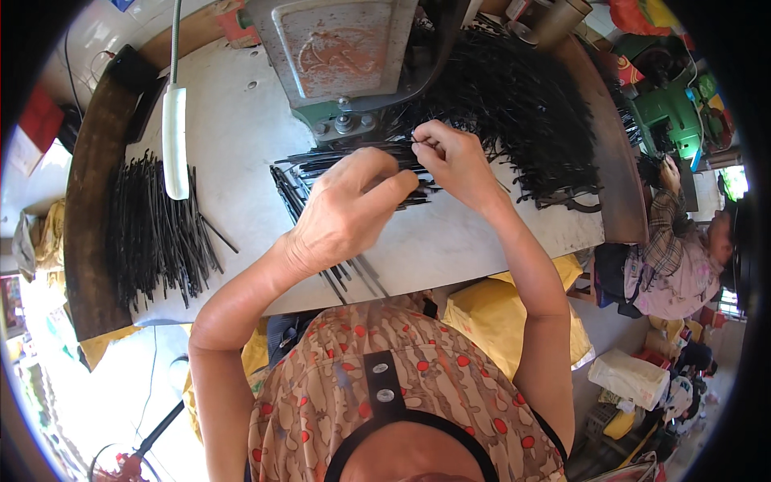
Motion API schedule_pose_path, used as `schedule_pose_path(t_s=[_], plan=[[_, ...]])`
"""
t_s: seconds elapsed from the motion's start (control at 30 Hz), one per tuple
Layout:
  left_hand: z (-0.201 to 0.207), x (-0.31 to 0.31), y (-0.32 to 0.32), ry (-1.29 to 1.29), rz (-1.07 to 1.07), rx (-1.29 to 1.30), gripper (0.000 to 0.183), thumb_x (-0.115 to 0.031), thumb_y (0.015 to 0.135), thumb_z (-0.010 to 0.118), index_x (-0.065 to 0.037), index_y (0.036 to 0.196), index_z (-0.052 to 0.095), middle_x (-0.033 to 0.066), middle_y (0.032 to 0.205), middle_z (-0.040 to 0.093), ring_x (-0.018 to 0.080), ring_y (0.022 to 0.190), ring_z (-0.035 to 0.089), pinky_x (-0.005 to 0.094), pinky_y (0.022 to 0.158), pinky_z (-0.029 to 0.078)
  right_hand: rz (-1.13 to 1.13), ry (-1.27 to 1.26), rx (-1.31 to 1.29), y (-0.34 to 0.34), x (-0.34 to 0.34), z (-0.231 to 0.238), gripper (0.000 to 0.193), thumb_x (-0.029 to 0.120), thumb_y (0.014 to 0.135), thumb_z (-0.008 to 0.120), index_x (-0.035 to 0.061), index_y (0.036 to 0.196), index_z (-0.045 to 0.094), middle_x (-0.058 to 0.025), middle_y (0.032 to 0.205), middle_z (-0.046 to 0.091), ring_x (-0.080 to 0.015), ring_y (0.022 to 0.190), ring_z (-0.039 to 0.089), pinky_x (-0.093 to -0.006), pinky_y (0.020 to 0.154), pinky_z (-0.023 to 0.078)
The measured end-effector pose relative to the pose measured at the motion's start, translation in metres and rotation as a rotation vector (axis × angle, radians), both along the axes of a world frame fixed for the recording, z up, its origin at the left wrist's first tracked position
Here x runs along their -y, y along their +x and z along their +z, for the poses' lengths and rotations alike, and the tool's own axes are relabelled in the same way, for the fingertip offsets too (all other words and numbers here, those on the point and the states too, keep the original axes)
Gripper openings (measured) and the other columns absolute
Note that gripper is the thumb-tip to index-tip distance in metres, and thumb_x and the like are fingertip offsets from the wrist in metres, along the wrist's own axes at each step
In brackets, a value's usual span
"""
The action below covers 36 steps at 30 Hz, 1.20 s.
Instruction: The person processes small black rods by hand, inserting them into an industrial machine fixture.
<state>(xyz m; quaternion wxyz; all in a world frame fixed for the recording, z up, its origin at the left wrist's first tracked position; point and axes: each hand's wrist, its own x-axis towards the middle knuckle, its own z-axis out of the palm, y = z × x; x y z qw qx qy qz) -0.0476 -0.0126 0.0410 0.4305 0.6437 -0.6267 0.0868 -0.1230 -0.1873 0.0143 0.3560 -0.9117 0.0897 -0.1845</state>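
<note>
Thin black strips (309, 165), like cut straps or cords, lie in a loose bunch at the foot of a worn green machine (337, 56). Over this bunch is my left hand (349, 205), its fingers curled closed; the back of the hand hides whatever lies between them. Several strips stick out below its wrist, over the table's front edge. My right hand (458, 161) is just to the right, thumb and fingers pinched on the end of a thin black strip (415, 138). Most of that strip cannot be told from the others behind it.
A big heap of black strips (522, 104) covers the back right of the metal-topped table (241, 120). Another pile (161, 233) sits at the left, by a white lamp (175, 140) on a flexible neck. Raised wooden rims (88, 201) edge the table. A co-worker (675, 265) sits at the right.
</note>
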Motion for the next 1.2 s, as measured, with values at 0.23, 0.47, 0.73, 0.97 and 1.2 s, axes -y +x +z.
schedule_pose_path(t_s=[0.23,0.47,0.73,0.97,1.2], plan=[[-0.033,-0.01,0.028,0.229,0.321,-0.292,0.014,-0.009,0.074,0.061,-0.004,0.086,0.061,0.0105,0.072,0.056,0.026,0.058,0.056,0.0329,0.056,0.045,0.101,0.424,-0.119,0.023,-0.01,-0.014,0.008,0.005,0.079,0.056,-0.002,0.083,0.055,-0.0002,0.065,0.053,-0.0061,0.06,0.048,-0.0209,0.053,0.039],[-0.037,-0.005,0.03,0.236,0.31,-0.453,0.015,-0.005,0.074,0.059,0.0,0.089,0.06,0.0154,0.078,0.056,0.031,0.067,0.056,0.0335,0.061,0.045,0.074,0.591,-0.116,0.033,-0.012,-0.007,0.01,0.01,0.081,0.056,-0.0004,0.082,0.057,-0.0005,0.061,0.051,-0.0038,0.05,0.042,-0.0192,0.041,0.031],[-0.037,-0.012,0.057,0.235,0.564,-0.324,0.015,-0.009,0.078,0.054,-0.001,0.089,0.06,0.0163,0.075,0.059,0.0326,0.066,0.058,0.0352,0.058,0.045,0.096,0.656,-0.149,0.042,-0.019,-0.005,0.016,0.012,0.076,0.058,-0.0041,0.076,0.058,-0.0038,0.059,0.054,-0.0076,0.054,0.049,-0.0209,0.049,0.038],[-0.039,-0.006,0.058,0.241,0.517,-0.455,0.016,-0.008,0.079,0.053,0.002,0.09,0.059,0.014,0.064,0.059,0.0177,0.059,0.06,0.0262,0.058,0.045,0.073,0.93,-0.157,0.05,-0.027,-0.001,0.013,0.011,0.077,0.059,-0.0021,0.079,0.058,0.0024,0.059,0.046,-0.002,0.048,0.036,-0.017,0.04,0.026],[-0.025,-0.015,0.066,0.249,0.592,0.192,0.013,-0.004,0.071,0.056,-0.006,0.083,0.062,0.0137,0.079,0.055,0.0291,0.075,0.054,0.0371,0.065,0.042,0.058,0.954,-0.127,0.047,-0.023,-0.004,0.012,0.009,0.076,0.059,-0.0027,0.08,0.057,0.0026,0.059,0.045,-0.0012,0.046,0.034,-0.0163,0.038,0.023]])
